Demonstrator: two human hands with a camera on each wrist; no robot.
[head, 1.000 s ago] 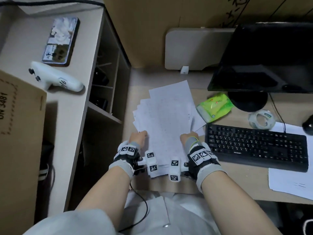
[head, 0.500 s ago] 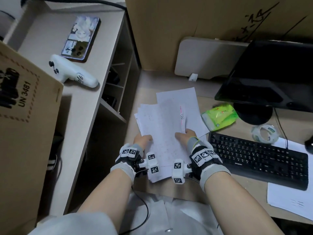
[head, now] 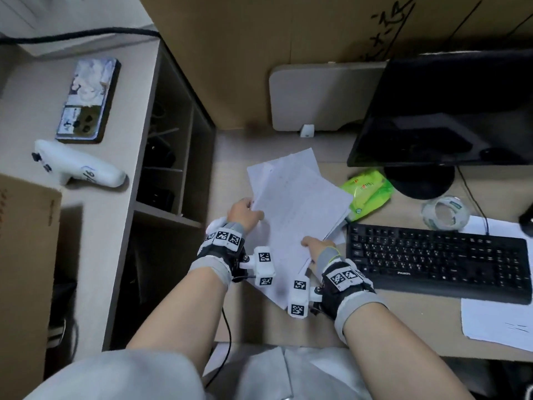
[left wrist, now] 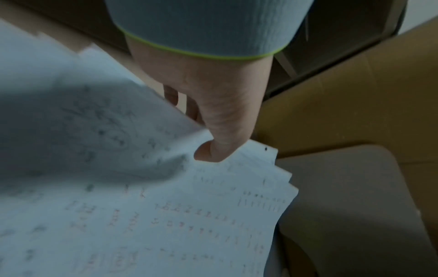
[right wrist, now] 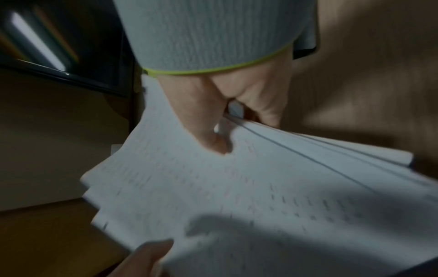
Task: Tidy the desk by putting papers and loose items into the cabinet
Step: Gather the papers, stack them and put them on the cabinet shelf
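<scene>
A loose stack of white printed papers (head: 294, 203) is held above the desk, tilted and fanned. My left hand (head: 243, 213) grips its left edge, thumb on top (left wrist: 213, 150) and fingers underneath. My right hand (head: 317, 243) pinches the stack's near right edge, thumb pressed on the top sheet (right wrist: 213, 142), fingers below. The open cabinet (head: 170, 157) with dark shelves stands to the left of the papers. More sheets (head: 496, 321) lie on the desk at the right, below the keyboard.
A black keyboard (head: 438, 258), a monitor (head: 444, 111), a green wipes pack (head: 367, 192) and a tape roll (head: 445, 212) sit on the desk at right. On the cabinet top lie a phone (head: 86, 99) and a white controller (head: 78, 168). A cardboard box (head: 26, 255) stands left.
Both hands have lifted the papers off the desk and gathered them into one stack. The left hand slid up the left edge and the stack turned clockwise.
</scene>
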